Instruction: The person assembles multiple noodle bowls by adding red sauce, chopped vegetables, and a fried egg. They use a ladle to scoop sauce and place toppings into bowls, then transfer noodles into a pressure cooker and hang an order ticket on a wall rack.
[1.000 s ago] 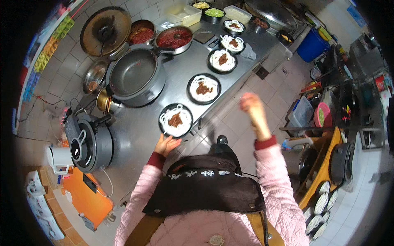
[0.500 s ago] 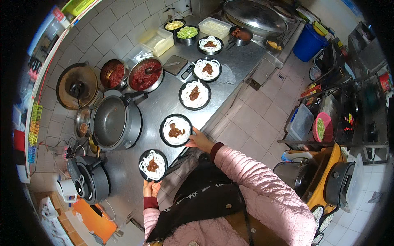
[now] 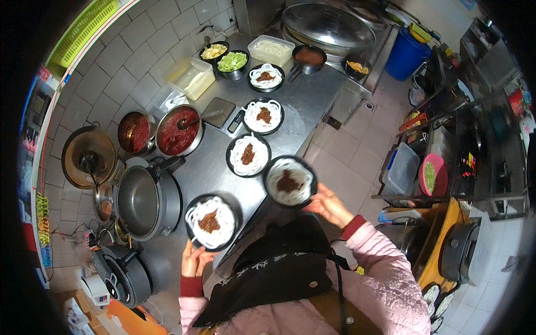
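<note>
My right hand (image 3: 329,206) grips the near right rim of a black bowl of white noodles with brown sauce (image 3: 290,182), lifted past the counter's edge. At the near end of the steel counter, my left hand (image 3: 195,259) is closed on the rim of another black bowl of noodles with brown sauce (image 3: 211,222). Whether that bowl is raised, I cannot tell. Three similar bowls stand in a row beyond: a nearer noodle bowl (image 3: 248,156), a middle noodle bowl (image 3: 263,115) and a far noodle bowl (image 3: 266,77).
Two pots of red sauce (image 3: 177,134) stand left of a kitchen scale (image 3: 220,113). Nearby is a deep grey pot (image 3: 138,204). Chopped greens (image 3: 232,61) fill a bowl at the back. A lidded wok (image 3: 328,27) and a blue bin (image 3: 407,54) stand farther off.
My right hand has lifted its noodle bowl off the counter and carried it rightward over the edge. My left hand still holds its bowl. The view has shifted slightly.
</note>
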Motion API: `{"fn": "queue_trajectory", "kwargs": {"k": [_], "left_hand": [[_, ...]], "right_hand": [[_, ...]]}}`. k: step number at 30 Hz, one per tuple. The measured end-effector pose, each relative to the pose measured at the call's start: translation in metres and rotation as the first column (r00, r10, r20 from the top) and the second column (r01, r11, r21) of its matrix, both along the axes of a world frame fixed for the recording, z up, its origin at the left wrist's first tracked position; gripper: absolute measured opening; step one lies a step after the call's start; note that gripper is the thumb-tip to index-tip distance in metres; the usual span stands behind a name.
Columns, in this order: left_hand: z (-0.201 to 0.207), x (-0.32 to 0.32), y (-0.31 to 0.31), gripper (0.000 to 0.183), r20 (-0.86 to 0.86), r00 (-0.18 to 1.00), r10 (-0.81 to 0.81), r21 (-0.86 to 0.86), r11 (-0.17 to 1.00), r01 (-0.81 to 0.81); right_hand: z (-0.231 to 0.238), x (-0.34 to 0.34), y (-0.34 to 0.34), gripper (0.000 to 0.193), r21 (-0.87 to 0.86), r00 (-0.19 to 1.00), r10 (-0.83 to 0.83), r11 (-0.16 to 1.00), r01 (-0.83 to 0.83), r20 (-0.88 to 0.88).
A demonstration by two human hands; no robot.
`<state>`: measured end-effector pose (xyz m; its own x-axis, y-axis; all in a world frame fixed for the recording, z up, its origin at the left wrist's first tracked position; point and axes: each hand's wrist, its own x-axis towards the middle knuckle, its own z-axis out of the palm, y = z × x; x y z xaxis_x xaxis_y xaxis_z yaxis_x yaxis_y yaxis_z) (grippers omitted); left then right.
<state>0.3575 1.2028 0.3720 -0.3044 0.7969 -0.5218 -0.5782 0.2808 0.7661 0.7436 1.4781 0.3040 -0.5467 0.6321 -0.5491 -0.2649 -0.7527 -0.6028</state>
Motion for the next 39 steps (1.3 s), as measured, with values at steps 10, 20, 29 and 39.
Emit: {"fn": "queue_trajectory", "kwargs": {"k": [10,20,29,39], "left_hand": [[-0.038,0.139,0.324,0.056,0.149,0.954,-0.262,0.098,0.963,0.249],[-0.11,0.211,0.538,0.054,0.229,0.971,0.072,-0.119,0.992,-0.045],[-0.172,0.209,0.586,0.056,0.35,0.932,0.096,0.098,0.985,-0.139],[-0.031,0.182,0.448,0.033,-0.036,0.99,-0.133,0.17,0.976,0.137]], "right_hand": [[0.002,0.087,0.272,0.051,0.301,0.946,-0.29,0.924,0.236,0.147],[-0.052,0.082,0.439,0.052,0.135,0.952,-0.301,0.942,0.307,-0.063],[-0.071,0.069,0.496,0.045,0.213,0.982,-0.042,0.974,0.082,-0.186],[-0.126,0.059,0.508,0.024,-0.009,0.997,0.058,0.998,-0.058,0.042]]}}
